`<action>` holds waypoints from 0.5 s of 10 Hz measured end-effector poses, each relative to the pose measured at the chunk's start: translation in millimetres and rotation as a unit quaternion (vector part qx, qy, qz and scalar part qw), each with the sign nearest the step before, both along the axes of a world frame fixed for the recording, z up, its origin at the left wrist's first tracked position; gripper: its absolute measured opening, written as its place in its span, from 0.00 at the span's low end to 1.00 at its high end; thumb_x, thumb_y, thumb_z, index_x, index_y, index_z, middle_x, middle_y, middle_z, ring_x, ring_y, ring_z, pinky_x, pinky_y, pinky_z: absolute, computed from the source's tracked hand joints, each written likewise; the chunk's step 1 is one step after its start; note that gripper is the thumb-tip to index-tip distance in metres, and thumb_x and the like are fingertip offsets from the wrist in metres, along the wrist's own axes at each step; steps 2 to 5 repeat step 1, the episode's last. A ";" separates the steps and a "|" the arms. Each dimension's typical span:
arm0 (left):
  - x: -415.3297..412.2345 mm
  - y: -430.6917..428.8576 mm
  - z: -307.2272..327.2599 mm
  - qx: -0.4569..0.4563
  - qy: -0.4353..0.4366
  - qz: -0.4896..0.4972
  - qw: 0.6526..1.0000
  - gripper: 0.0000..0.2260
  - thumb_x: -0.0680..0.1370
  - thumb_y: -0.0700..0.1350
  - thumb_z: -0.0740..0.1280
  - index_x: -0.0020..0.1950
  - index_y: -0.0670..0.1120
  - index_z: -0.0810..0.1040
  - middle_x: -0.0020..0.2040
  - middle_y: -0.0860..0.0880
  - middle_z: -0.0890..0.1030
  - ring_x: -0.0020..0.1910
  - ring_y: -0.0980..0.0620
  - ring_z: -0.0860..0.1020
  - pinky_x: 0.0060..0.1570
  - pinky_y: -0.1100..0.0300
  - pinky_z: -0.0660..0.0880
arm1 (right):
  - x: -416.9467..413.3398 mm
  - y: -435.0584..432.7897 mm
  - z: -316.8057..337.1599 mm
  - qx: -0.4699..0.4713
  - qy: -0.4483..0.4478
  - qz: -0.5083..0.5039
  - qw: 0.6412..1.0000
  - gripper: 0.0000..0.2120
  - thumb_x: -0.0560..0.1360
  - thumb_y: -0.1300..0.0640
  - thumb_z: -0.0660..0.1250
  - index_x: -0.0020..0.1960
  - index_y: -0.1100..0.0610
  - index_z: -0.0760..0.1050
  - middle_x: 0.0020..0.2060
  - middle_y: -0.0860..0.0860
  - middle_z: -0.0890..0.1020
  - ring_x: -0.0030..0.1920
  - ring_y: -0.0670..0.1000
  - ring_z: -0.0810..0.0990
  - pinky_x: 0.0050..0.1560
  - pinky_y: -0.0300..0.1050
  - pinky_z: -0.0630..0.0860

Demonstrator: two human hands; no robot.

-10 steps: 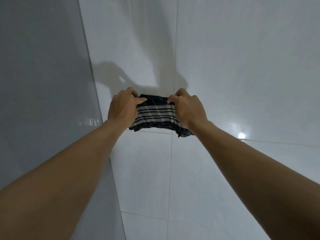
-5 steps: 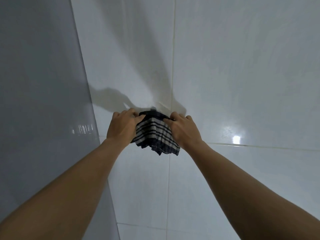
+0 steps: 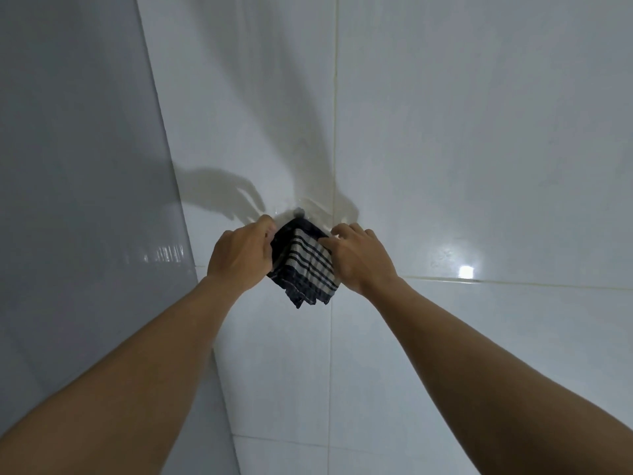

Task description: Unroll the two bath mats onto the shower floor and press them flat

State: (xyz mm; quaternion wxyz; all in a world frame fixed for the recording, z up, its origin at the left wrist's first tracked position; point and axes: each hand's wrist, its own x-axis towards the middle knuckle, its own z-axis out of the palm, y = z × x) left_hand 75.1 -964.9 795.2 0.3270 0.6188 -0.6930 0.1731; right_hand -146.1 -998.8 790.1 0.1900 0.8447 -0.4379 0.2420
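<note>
A small folded cloth mat (image 3: 305, 269), dark with pale stripes, hangs against the white tiled surface (image 3: 479, 166) at the middle of the view. My left hand (image 3: 239, 257) grips its left upper edge and my right hand (image 3: 358, 258) pinches its right upper edge. The lower corners dangle loose below my hands. A small grey knob or hook (image 3: 300, 211) shows just above the cloth. No second mat is in view.
A grey panel (image 3: 75, 200) fills the left side and meets the white tiles along a slanted edge. Grout lines cross near the cloth. A bright light reflection (image 3: 466, 271) sits to the right.
My hands have come closer together and the cloth has bunched narrower, its lower part now hanging in a point. The view has shifted, with hands sitting lower in the frame.
</note>
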 end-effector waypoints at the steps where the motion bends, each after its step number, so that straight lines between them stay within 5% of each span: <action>1: -1.5 7.0 5.7 -0.021 -0.011 0.051 0.998 0.12 0.80 0.42 0.60 0.63 0.47 0.74 0.49 0.48 0.85 0.43 0.43 0.81 0.51 0.47 0.75 | -3.6 6.8 11.7 -0.008 0.000 0.004 1.000 0.18 0.78 0.57 0.62 0.67 0.53 0.77 0.65 0.56 0.76 0.63 0.58 0.73 0.61 0.52 0.69; 5: -1.5 7.0 5.7 -0.021 -0.011 0.051 0.998 0.12 0.80 0.42 0.60 0.63 0.47 0.74 0.49 0.48 0.85 0.43 0.43 0.81 0.51 0.47 0.75 | -3.6 6.8 11.7 -0.008 0.000 0.004 1.000 0.18 0.78 0.57 0.62 0.67 0.53 0.77 0.65 0.56 0.76 0.63 0.58 0.73 0.61 0.52 0.69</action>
